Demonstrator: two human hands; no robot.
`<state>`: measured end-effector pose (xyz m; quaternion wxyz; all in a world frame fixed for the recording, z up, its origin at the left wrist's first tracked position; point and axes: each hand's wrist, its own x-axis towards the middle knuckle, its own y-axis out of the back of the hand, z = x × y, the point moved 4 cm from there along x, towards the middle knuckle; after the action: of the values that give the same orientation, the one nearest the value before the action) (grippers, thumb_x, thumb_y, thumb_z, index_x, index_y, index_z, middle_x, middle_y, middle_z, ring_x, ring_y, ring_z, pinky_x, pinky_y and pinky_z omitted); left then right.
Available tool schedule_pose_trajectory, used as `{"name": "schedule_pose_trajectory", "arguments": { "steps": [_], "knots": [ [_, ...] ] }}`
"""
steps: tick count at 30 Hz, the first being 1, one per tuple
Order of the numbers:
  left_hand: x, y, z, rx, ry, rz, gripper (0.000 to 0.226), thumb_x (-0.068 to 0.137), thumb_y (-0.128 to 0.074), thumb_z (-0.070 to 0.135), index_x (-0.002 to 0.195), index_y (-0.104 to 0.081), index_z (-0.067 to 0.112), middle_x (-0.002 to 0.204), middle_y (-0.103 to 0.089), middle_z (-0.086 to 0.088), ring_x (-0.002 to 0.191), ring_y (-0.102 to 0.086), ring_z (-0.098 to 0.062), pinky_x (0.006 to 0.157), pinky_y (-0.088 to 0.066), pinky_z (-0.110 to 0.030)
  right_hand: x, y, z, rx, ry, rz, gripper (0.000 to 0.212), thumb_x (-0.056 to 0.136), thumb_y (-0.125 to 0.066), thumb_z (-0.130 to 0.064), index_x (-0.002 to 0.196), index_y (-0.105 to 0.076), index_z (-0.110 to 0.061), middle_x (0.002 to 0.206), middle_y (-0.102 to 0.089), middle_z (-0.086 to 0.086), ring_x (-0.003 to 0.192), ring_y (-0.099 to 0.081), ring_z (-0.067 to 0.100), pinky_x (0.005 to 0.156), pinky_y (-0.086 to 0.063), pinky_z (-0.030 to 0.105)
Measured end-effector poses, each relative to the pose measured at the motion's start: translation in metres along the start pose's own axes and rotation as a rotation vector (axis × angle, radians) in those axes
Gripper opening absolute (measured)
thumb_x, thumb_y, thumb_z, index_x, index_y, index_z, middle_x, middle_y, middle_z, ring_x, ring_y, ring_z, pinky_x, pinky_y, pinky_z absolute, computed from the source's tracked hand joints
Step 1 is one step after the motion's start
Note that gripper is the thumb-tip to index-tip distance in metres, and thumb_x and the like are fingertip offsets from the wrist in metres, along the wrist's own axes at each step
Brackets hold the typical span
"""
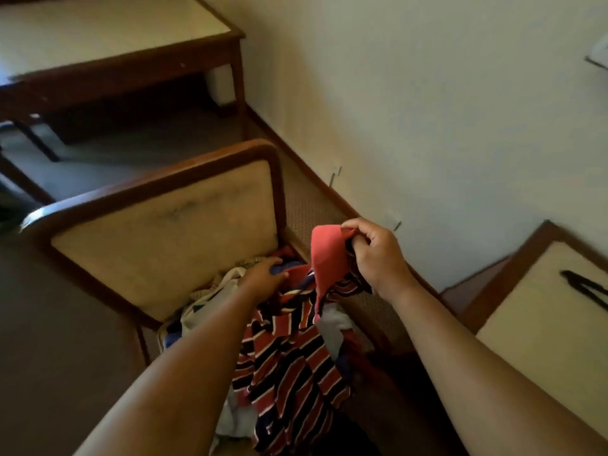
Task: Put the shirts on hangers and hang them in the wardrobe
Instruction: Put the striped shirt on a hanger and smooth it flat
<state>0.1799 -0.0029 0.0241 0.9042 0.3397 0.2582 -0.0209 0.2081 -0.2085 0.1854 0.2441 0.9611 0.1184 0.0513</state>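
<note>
A striped shirt [286, 360] in red, navy and white hangs down from my right hand [375, 255], which grips its red collar and lifts it above a chair. My left hand [263, 276] reaches into the pile of clothes [210, 297] on the chair seat, its fingers touching a dark blue garment; whether it grips that garment is unclear. White and beige garments lie in the pile under the striped shirt. No hanger and no wardrobe are in view.
The chair [158, 232] has a cream padded back in a dark wooden frame. A wooden desk [125, 57] stands behind it. At the right is a second piece of wooden furniture [539, 307] with a dark strap on it. A wall runs along the right.
</note>
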Motion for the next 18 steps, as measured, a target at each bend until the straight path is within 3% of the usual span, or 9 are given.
{"name": "schedule_pose_trajectory", "arguments": {
  "steps": [2,6,10,13,15,18],
  "knots": [
    [-0.006,-0.017,0.029,0.064,-0.04,-0.159,0.027,0.093,-0.06,0.024,0.114,-0.067,0.007,0.104,-0.064,-0.008,0.102,-0.061,-0.026,0.087,-0.046,-0.03,-0.015,0.03,-0.006,0.002,0.0,0.063,0.033,0.093,-0.046,0.0,0.089,-0.067,-0.026,0.089,-0.064,-0.018,0.086,-0.058,-0.005,0.078,-0.043,0.01],
    [-0.032,-0.05,0.093,0.145,-0.114,-0.326,0.022,0.092,-0.059,0.018,0.11,-0.068,0.009,0.099,-0.067,-0.007,0.084,-0.064,-0.017,0.079,-0.054,-0.028,-0.06,0.106,-0.006,0.003,-0.009,0.253,0.033,0.093,-0.046,0.001,0.091,-0.069,-0.024,0.094,-0.068,-0.01,0.093,-0.062,0.007,0.084,-0.048,0.02],
    [-0.067,-0.063,0.164,-0.122,-0.208,-0.324,0.017,0.093,-0.058,0.018,0.105,-0.068,0.012,0.096,-0.071,-0.011,0.085,-0.068,-0.024,0.082,-0.055,-0.037,-0.123,0.195,0.009,0.028,-0.087,0.41,0.033,0.093,-0.048,-0.004,0.083,-0.068,-0.028,0.088,-0.069,-0.013,0.087,-0.063,0.004,0.074,-0.046,0.019],
    [-0.104,-0.078,0.213,-0.451,-0.231,-0.348,0.02,0.096,-0.053,0.018,0.107,-0.063,0.006,0.088,-0.066,-0.013,0.073,-0.063,-0.023,0.062,-0.054,-0.032,-0.175,0.26,0.031,0.102,-0.182,0.541,0.031,0.09,-0.05,-0.004,0.078,-0.071,-0.024,0.083,-0.072,-0.007,0.086,-0.065,0.015,0.08,-0.049,0.032],
    [-0.128,-0.1,0.245,-0.616,-0.207,-0.405,0.019,0.097,-0.046,0.016,0.1,-0.059,0.003,0.076,-0.059,-0.011,0.057,-0.058,-0.02,0.045,-0.045,-0.026,-0.208,0.294,0.046,0.163,-0.242,0.615,0.032,0.09,-0.05,-0.004,0.077,-0.073,-0.023,0.082,-0.072,-0.004,0.087,-0.066,0.019,0.083,-0.049,0.035],
    [-0.155,-0.145,0.29,-0.739,-0.202,-0.449,0.018,0.097,-0.04,0.013,0.091,-0.055,0.004,0.064,-0.054,-0.011,0.049,-0.053,-0.022,0.053,-0.04,-0.029,-0.251,0.335,0.065,0.176,-0.299,0.698,0.028,0.09,-0.051,-0.006,0.08,-0.073,-0.021,0.085,-0.073,-0.002,0.091,-0.067,0.02,0.086,-0.051,0.038]
  ]
}}
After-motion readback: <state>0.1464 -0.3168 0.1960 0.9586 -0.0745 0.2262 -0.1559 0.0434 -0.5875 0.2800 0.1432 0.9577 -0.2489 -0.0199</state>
